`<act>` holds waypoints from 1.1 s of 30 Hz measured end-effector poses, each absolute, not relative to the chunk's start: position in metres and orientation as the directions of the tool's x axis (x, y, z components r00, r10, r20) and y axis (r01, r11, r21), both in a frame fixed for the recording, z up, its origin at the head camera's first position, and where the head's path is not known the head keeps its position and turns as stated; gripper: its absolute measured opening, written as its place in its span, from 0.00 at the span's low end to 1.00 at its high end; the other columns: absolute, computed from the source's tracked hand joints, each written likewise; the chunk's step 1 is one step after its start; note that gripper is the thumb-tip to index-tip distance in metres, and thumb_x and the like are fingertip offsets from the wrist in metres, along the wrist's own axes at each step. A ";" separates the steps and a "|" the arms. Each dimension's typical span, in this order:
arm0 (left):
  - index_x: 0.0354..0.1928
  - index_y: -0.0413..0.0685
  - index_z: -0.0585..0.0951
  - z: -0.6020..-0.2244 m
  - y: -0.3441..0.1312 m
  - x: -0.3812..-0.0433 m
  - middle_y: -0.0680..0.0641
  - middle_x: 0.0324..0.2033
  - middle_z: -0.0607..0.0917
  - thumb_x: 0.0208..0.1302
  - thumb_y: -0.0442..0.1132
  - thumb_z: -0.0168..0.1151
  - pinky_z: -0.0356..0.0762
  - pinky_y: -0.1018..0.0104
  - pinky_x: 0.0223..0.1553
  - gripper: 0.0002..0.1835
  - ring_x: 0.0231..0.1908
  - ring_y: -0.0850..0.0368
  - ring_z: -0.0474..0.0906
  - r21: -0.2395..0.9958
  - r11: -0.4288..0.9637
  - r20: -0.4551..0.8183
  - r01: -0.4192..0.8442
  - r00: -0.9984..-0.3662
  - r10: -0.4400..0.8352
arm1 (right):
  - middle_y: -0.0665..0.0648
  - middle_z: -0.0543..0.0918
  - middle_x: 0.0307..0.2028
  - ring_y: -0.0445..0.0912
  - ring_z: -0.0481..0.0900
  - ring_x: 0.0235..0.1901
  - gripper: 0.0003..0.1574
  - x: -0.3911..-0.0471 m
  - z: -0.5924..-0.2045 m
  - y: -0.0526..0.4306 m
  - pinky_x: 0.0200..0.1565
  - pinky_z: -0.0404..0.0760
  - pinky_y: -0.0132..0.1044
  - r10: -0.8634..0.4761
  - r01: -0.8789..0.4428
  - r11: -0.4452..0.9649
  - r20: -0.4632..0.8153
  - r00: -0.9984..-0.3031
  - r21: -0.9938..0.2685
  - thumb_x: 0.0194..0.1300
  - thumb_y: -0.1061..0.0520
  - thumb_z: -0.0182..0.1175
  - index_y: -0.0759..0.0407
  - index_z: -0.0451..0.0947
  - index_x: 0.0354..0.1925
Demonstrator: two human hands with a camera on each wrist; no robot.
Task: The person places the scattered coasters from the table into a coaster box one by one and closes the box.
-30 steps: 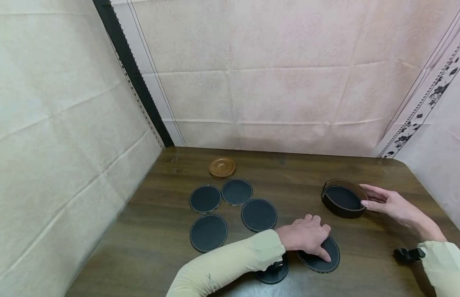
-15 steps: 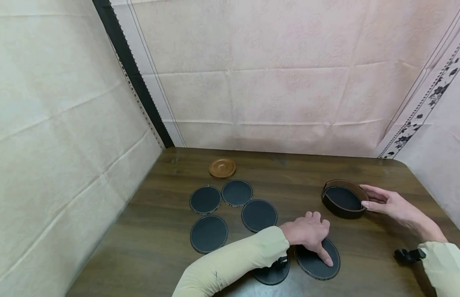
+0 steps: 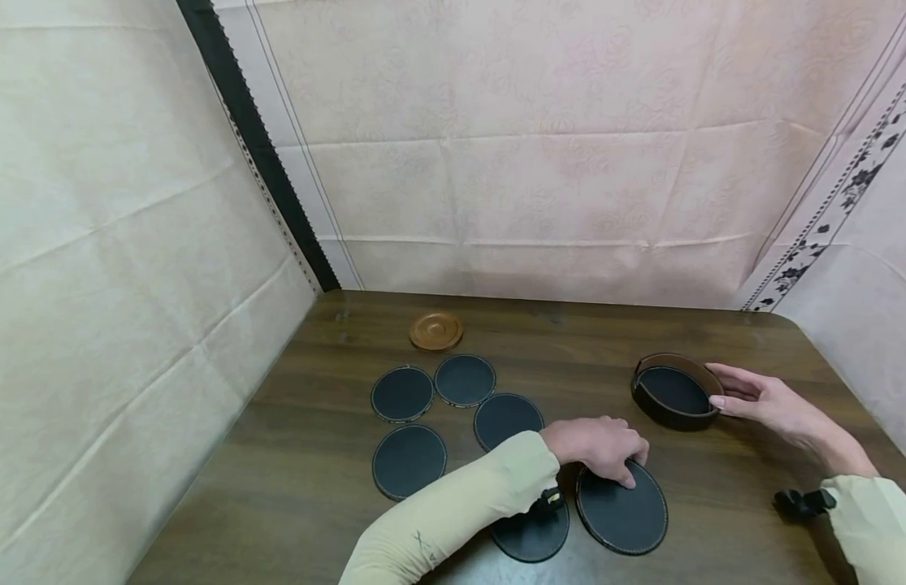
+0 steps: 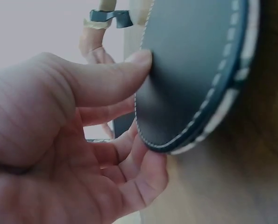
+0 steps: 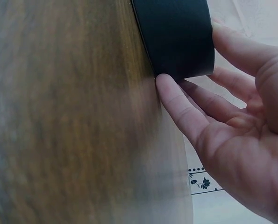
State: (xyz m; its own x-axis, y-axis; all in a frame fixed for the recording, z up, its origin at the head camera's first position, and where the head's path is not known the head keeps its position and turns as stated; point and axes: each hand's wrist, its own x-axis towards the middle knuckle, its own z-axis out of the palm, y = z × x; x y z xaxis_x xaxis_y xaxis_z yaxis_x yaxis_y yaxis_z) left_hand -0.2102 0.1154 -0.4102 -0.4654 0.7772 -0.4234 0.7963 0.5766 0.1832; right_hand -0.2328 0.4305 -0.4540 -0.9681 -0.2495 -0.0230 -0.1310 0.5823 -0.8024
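Note:
My left hand (image 3: 597, 447) pinches the far edge of a round black coaster (image 3: 622, 513) with pale stitching. In the left wrist view the thumb lies on top of the coaster (image 4: 185, 70), and curled fingers (image 4: 150, 179) come up at its edge. At the right, my right hand (image 3: 770, 410) holds a round black coaster holder (image 3: 661, 413) with a brown inner wall, thumb at the rim. A black coaster (image 3: 672, 388) lies inside it. The right wrist view shows fingertips against the holder's dark outer wall (image 5: 178, 42).
Several more black coasters lie flat on the wooden table (image 3: 277, 487): one (image 3: 533, 536) is partly under the left forearm, another (image 3: 409, 461) is farther left. A small brown wooden dish (image 3: 435, 331) sits near the back edge. Pale cloth (image 3: 555, 162) hangs behind.
The left thumb has drawn back toward the coaster's far edge, and the fingers have curled down there. The coaster has shifted slightly toward me and left. The right hand and holder stay put.

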 end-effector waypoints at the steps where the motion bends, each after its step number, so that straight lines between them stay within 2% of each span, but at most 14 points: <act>1: 0.47 0.63 0.79 -0.409 0.115 -0.212 0.64 0.40 0.78 0.68 0.50 0.61 0.66 0.79 0.41 0.09 0.41 0.69 0.70 0.202 0.571 -0.421 0.796 -0.456 0.784 | 0.38 0.74 0.56 0.18 0.70 0.50 0.43 -0.233 -0.454 0.430 0.43 0.81 0.25 -0.249 -0.131 0.581 -0.022 -0.968 -0.803 0.69 0.54 0.61 0.69 0.54 0.72; 5: 0.45 0.60 0.80 -0.402 0.113 -0.218 0.63 0.38 0.80 0.69 0.44 0.61 0.69 0.80 0.39 0.05 0.38 0.69 0.73 0.321 0.555 -0.408 0.767 -0.417 0.812 | 0.38 0.74 0.57 0.17 0.70 0.50 0.44 -0.233 -0.454 0.430 0.44 0.81 0.25 -0.251 -0.131 0.578 -0.023 -0.968 -0.805 0.69 0.54 0.61 0.70 0.54 0.72; 6: 0.45 0.59 0.80 -0.400 0.112 -0.219 0.62 0.38 0.80 0.69 0.43 0.60 0.69 0.80 0.39 0.05 0.38 0.69 0.74 0.355 0.547 -0.405 0.758 -0.403 0.821 | 0.41 0.74 0.58 0.17 0.70 0.50 0.44 -0.233 -0.454 0.429 0.44 0.81 0.24 -0.245 -0.125 0.584 -0.027 -0.969 -0.802 0.68 0.53 0.62 0.69 0.54 0.72; 8: 0.45 0.57 0.80 -0.395 0.111 -0.222 0.61 0.39 0.80 0.70 0.42 0.59 0.70 0.80 0.38 0.05 0.37 0.69 0.74 0.419 0.526 -0.398 0.740 -0.371 0.839 | 0.52 0.75 0.62 0.16 0.69 0.50 0.45 -0.233 -0.453 0.428 0.44 0.80 0.24 -0.237 -0.115 0.599 -0.038 -0.971 -0.793 0.68 0.51 0.62 0.68 0.54 0.73; 10: 0.46 0.54 0.79 -0.392 0.109 -0.225 0.59 0.39 0.79 0.71 0.40 0.58 0.71 0.79 0.36 0.05 0.35 0.68 0.74 0.489 0.492 -0.388 0.720 -0.326 0.862 | 0.64 0.71 0.65 0.16 0.68 0.50 0.46 -0.233 -0.453 0.428 0.44 0.80 0.23 -0.235 -0.112 0.613 -0.045 -0.971 -0.782 0.68 0.50 0.62 0.68 0.53 0.73; 12: 0.46 0.52 0.77 -0.390 0.107 -0.228 0.57 0.37 0.78 0.71 0.38 0.57 0.72 0.76 0.32 0.05 0.31 0.66 0.73 0.565 0.473 -0.385 0.676 -0.292 0.876 | 0.71 0.67 0.66 0.16 0.68 0.50 0.46 -0.233 -0.453 0.428 0.44 0.80 0.23 -0.230 -0.111 0.620 -0.045 -0.972 -0.777 0.68 0.50 0.62 0.68 0.53 0.73; 15: 0.47 0.50 0.76 -0.388 0.104 -0.233 0.53 0.33 0.78 0.72 0.36 0.55 0.74 0.71 0.28 0.05 0.26 0.62 0.72 0.670 0.453 -0.373 0.588 -0.262 0.890 | 0.61 0.72 0.64 0.16 0.69 0.50 0.46 -0.234 -0.454 0.429 0.44 0.80 0.24 -0.229 -0.114 0.615 -0.038 -0.973 -0.780 0.68 0.50 0.62 0.68 0.54 0.73; 19: 0.48 0.50 0.77 -0.387 0.100 -0.242 0.52 0.30 0.78 0.71 0.36 0.56 0.79 0.66 0.28 0.07 0.24 0.61 0.73 0.735 0.441 -0.329 0.516 -0.297 0.896 | 0.47 0.73 0.60 0.17 0.70 0.50 0.45 -0.234 -0.454 0.429 0.44 0.81 0.25 -0.232 -0.116 0.599 -0.033 -0.972 -0.792 0.68 0.51 0.62 0.69 0.54 0.72; 24: 0.49 0.51 0.77 -0.389 0.096 -0.250 0.51 0.31 0.78 0.71 0.37 0.57 0.78 0.67 0.28 0.08 0.24 0.59 0.73 0.755 0.418 -0.228 0.506 -0.395 0.890 | 0.47 0.73 0.60 0.18 0.70 0.50 0.45 -0.234 -0.454 0.429 0.44 0.81 0.25 -0.234 -0.109 0.592 -0.041 -0.971 -0.799 0.68 0.51 0.62 0.69 0.53 0.72; 29: 0.48 0.52 0.77 -0.395 0.096 -0.256 0.51 0.31 0.78 0.70 0.37 0.59 0.81 0.64 0.30 0.07 0.25 0.58 0.74 0.811 0.405 -0.165 0.422 -0.499 0.851 | 0.45 0.73 0.60 0.17 0.70 0.50 0.46 -0.234 -0.453 0.428 0.45 0.81 0.25 -0.232 -0.102 0.586 -0.046 -0.972 -0.804 0.68 0.52 0.62 0.69 0.53 0.73; 31: 0.48 0.51 0.78 -0.398 0.097 -0.258 0.51 0.31 0.79 0.70 0.37 0.59 0.82 0.64 0.31 0.08 0.26 0.59 0.75 0.825 0.393 -0.142 0.406 -0.525 0.839 | 0.49 0.73 0.61 0.17 0.69 0.50 0.46 -0.233 -0.453 0.428 0.45 0.81 0.25 -0.230 -0.099 0.586 -0.048 -0.972 -0.805 0.68 0.52 0.62 0.68 0.53 0.73; 33: 0.48 0.51 0.78 -0.400 0.097 -0.259 0.50 0.31 0.79 0.70 0.37 0.59 0.83 0.64 0.31 0.08 0.26 0.60 0.75 0.833 0.384 -0.122 0.398 -0.545 0.829 | 0.59 0.72 0.64 0.16 0.68 0.50 0.46 -0.233 -0.452 0.428 0.45 0.80 0.24 -0.229 -0.096 0.592 -0.053 -0.972 -0.800 0.68 0.51 0.62 0.68 0.53 0.73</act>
State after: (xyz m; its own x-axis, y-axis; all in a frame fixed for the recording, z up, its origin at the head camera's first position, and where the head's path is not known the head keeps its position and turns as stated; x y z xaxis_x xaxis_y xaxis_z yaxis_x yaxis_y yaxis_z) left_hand -0.2593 0.0968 -0.4004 -0.5455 0.8292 -0.1219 0.3976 0.3840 0.8334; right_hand -0.2332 0.4277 -0.4523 -0.9719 -0.2293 -0.0534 -0.0958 0.5924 -0.7999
